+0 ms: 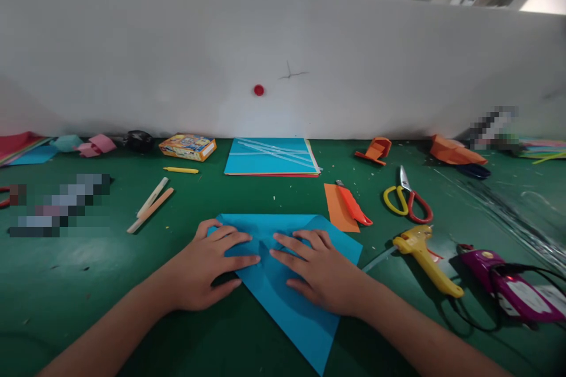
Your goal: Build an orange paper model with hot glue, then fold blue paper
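A sheet of blue paper (pixel 305 306) lies on the green table, its far edge folded over and one corner pointing toward me. My left hand (pixel 210 268) rests on its left part, fingers spread and laid flat. On the right part of the same sheet, my right hand (pixel 316 271) also lies with fingers stretched out and apart. Both hands press on the paper from above, fingertips facing each other across a narrow gap. Just beyond the right hand are an orange paper piece (pixel 338 212) and a red-orange utility knife (pixel 354 205) lying partly over it.
Right of the paper lie scissors (pixel 409 197), a yellow glue gun (pixel 428 259) with its cord, and a purple power strip (pixel 508 285). Stacked coloured paper (pixel 265 156) and a crayon box (pixel 188 146) stand farther back. Two sticks (pixel 152 206) lie left. A white partition (pixel 177 59) borders the table.
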Available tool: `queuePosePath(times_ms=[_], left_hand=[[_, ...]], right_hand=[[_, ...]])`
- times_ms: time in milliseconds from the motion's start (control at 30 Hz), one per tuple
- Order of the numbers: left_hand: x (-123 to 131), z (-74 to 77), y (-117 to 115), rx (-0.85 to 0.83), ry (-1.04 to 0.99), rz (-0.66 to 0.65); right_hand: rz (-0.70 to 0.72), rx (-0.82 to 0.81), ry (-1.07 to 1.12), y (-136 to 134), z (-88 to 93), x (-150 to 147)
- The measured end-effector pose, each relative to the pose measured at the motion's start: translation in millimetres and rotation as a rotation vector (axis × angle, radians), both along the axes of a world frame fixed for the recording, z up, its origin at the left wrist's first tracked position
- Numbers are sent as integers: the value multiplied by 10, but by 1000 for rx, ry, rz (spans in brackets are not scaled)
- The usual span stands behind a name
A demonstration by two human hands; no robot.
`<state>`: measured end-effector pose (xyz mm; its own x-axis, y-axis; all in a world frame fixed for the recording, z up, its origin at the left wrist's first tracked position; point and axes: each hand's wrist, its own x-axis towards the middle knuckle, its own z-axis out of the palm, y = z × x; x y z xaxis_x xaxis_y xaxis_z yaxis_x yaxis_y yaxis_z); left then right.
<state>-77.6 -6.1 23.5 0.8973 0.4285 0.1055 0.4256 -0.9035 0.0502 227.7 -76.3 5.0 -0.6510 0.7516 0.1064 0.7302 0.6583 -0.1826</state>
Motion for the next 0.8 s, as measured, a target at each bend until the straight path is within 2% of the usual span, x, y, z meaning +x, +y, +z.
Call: queuePosePath(times_ms=[167, 567, 800], left_hand=[[63, -21, -54, -31, -16, -46], [-48, -192, 81, -11, -52, 149], [-20, -190, 112, -24, -43, 127]], right_hand=[[28, -90, -11, -10, 2, -12], [64, -99, 17, 0, 16, 50], [60, -153, 45, -38, 38, 64]])
